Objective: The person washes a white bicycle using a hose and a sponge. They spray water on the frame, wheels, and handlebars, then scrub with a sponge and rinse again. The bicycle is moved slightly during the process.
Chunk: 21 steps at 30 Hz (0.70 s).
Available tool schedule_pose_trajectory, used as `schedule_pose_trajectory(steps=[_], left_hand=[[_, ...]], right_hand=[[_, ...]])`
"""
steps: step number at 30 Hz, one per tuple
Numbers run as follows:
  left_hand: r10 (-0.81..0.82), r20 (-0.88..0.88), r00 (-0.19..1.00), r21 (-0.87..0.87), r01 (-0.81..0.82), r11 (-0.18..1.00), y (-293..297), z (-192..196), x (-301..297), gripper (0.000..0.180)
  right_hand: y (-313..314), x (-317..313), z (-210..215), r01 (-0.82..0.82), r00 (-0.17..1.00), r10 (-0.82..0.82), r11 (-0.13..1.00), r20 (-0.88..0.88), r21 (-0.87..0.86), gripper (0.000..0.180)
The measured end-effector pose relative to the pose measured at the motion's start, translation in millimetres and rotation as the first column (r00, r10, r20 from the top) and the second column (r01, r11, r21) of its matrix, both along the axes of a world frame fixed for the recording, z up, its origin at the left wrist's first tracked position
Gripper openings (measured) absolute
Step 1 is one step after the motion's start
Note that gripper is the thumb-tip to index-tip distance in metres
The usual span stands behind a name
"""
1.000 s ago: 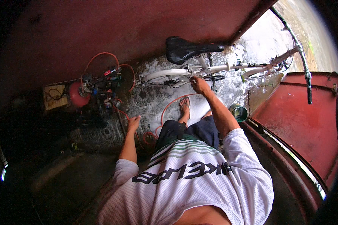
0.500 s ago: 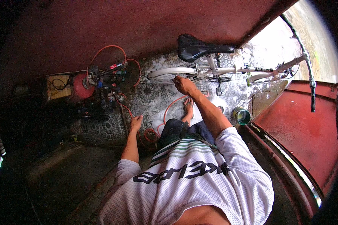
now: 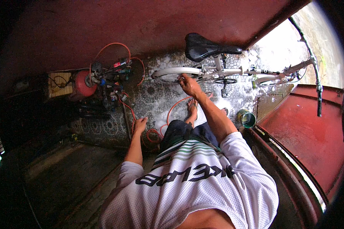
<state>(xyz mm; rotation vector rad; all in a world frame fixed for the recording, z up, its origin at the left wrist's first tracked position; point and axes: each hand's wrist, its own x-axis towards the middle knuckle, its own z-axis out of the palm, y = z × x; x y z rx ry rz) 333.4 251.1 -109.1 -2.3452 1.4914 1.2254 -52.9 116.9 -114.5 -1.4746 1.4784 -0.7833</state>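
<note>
Dull red wall [image 3: 153,26] across the top of the frame; below it, wet floor [image 3: 151,101] of mosaic stone in grey circles and scallops, splashed with white foam around the middle. On the right side, red metal panel [image 3: 305,133], slick with water. At left, deep shadow around a rounded red tank [image 3: 83,86], a wooden board [image 3: 59,86] and a clutter of fittings too dark to make out. From upper centre to upper right, pale bicycle [image 3: 231,71] lengthwise near the wall, rear wheel [image 3: 176,71] to the left, dark handlebar [image 3: 318,87] curving down near the right edge. Right hand [image 3: 190,86] at the near side of the rear wheel, fingers bent inward; cannot tell whether gripping anything there. Left hand [image 3: 140,125] left of centre, fingers curled, just beside orange hose [image 3: 131,110]; cannot tell whether clasping it or merely clenched. Smooth black saddle [image 3: 202,49], broad at left, narrowing toward the right; slim, whitish tubing; rubbery-looking hose in loose loops. Right of centre, round-mouthed greenish bucket [image 3: 247,118]. Lower centre, white mesh shirt [image 3: 195,191] with green stripes, dark shorts [image 3: 176,131] above.
</note>
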Motion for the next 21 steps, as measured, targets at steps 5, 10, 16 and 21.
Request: schedule_pose_trajectory(steps=[5,10,16,21], left_hand=[[0.015,0.016,1.0,0.005,-0.016,1.0,-10.3,9.5,-11.2,0.05],[0.04,0.095,0.995,-0.047,-0.035,0.998,-10.2,6.8,-4.1,0.05],[0.067,-0.024,0.997,-0.006,-0.067,0.998,-5.4,5.5,-4.4,0.047],[-0.236,-0.375,0.896,-0.073,0.225,0.972,-46.6,-5.8,-86.5,0.037]], right_hand=[[6.8,8.7,0.5,-0.103,0.995,0.103,0.995,-0.006,0.012,0.021],[18.8,14.0,-0.6,-0.143,0.988,0.146,0.987,-0.043,0.068,0.031],[33.2,14.2,-3.8,-0.167,0.976,0.185,0.974,-0.117,0.15,0.022],[30.3,13.3,-8.2,-0.023,0.999,0.022,0.999,0.046,0.032,0.023]])
